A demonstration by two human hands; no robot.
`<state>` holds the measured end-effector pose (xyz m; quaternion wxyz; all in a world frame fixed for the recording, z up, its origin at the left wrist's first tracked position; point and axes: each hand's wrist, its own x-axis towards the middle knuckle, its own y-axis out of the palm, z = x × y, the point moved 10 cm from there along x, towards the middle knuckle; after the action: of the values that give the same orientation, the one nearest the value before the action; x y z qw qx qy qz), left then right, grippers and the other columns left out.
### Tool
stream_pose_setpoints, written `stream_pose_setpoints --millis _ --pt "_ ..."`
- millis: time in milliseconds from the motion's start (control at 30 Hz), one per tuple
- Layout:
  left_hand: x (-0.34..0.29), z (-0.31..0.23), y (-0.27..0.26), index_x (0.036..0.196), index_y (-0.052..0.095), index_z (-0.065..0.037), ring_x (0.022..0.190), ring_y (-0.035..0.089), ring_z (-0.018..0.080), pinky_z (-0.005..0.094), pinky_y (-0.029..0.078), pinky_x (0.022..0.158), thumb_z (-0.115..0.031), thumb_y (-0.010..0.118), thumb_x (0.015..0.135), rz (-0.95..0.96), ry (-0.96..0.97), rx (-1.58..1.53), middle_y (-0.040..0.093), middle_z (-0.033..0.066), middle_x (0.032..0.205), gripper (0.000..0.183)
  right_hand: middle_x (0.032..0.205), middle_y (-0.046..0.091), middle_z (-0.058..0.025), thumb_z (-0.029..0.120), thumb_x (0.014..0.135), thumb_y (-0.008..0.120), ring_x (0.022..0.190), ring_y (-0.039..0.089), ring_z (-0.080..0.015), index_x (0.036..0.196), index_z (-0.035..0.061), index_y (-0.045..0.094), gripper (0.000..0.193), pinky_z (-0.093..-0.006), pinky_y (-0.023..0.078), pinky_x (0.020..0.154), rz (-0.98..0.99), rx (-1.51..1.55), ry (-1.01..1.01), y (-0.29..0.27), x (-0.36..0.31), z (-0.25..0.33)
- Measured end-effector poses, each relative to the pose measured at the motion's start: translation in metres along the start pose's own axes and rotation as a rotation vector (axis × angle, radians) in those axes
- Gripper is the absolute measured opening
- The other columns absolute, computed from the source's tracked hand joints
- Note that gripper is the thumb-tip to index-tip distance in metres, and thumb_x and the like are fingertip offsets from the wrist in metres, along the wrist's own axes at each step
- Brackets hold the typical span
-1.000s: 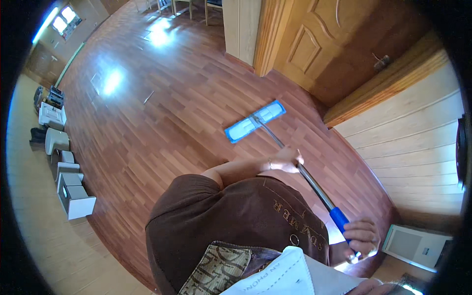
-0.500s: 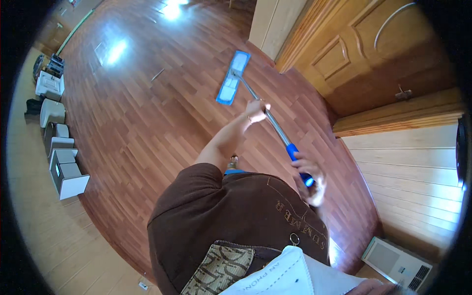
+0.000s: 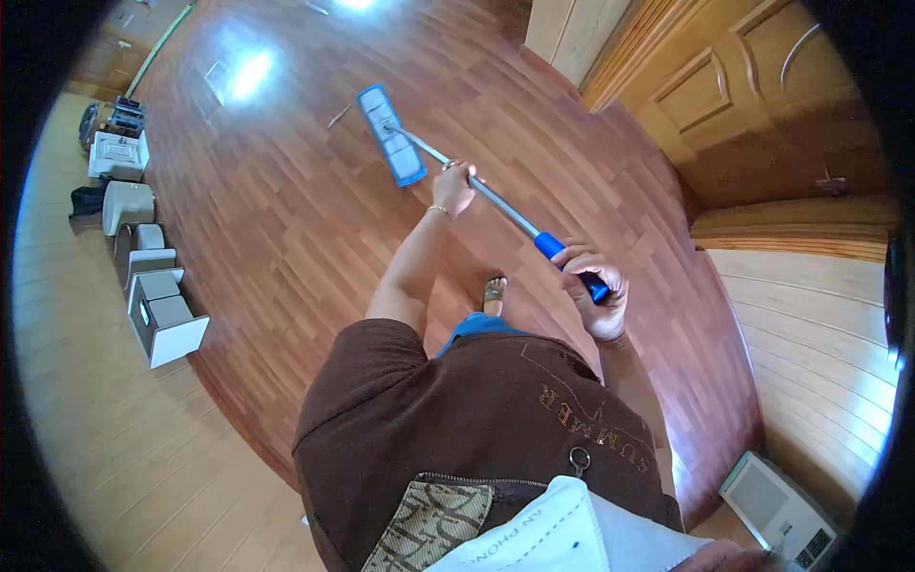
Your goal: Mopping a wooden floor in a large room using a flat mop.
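Note:
A flat mop (image 3: 505, 207) with a silver pole and a blue grip slants across the view from my right hand up to its head. Its blue-edged rectangular mop head (image 3: 392, 135) lies on the wood-look floor (image 3: 305, 238). My left hand (image 3: 454, 188) is wrapped round the metal pole a short way above the head. Around the blue grip at the pole's near end, my right hand (image 3: 596, 286) is closed. Beyond the mop head's left edge lies a thin stick-like thing (image 3: 338, 116), too small to make out. One sandalled foot (image 3: 494, 296) shows below my left hand.
Toilets and white bathroom cabinets, such as one boxy white unit (image 3: 170, 319), line the left wall. A carved wooden door (image 3: 701, 91) stands at the upper right. A white floor-standing appliance (image 3: 777, 505) is by the right wall.
The mop head has swung left across the floor, near the thin stick-like thing. Both hands keep their hold, and the pole lies more slanted. My foot now shows further forward.

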<state>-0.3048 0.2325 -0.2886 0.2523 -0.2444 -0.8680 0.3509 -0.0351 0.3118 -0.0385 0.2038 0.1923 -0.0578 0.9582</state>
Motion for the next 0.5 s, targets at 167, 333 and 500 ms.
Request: stream_pose_setpoints --millis 167,333,500 --pt "-0.038 0.033 -0.005 0.077 0.058 -0.013 0.091 0.058 0.0314 0.0446 0.048 0.073 -0.036 0.072 0.074 0.010 -0.105 0.129 0.060 0.0063 0.082 0.027 0.091 0.064 -0.0086 -0.010 0.079 0.065 0.095 0.058 -0.0222 0.089 0.0044 0.065 0.018 -0.0382 0.045 0.089 0.094 0.143 0.134 0.012 -0.015 -0.007" --pt "-0.072 0.023 -0.023 0.070 0.053 -0.011 0.077 0.057 0.0326 0.0381 0.043 0.082 -0.016 0.073 0.072 -0.151 0.014 0.015 0.058 0.0091 0.068 0.021 0.090 0.063 -0.0081 -0.012 0.076 0.063 0.095 0.058 -0.0210 0.087 0.0043 0.066 0.019 -0.0369 0.044 0.090 0.101 0.212 0.229 0.015 -0.031 0.006" --pt "-0.084 -0.024 -0.016 0.066 0.049 -0.010 0.067 0.056 0.0348 0.0441 0.043 0.068 -0.015 0.071 0.073 -0.042 0.214 -0.018 0.055 0.0106 0.065 0.024 0.085 0.064 -0.0078 -0.012 0.070 0.061 0.094 0.058 -0.0230 0.085 0.0043 0.067 0.024 -0.0376 0.044 0.086 0.018 0.213 0.228 0.005 -0.056 0.038"
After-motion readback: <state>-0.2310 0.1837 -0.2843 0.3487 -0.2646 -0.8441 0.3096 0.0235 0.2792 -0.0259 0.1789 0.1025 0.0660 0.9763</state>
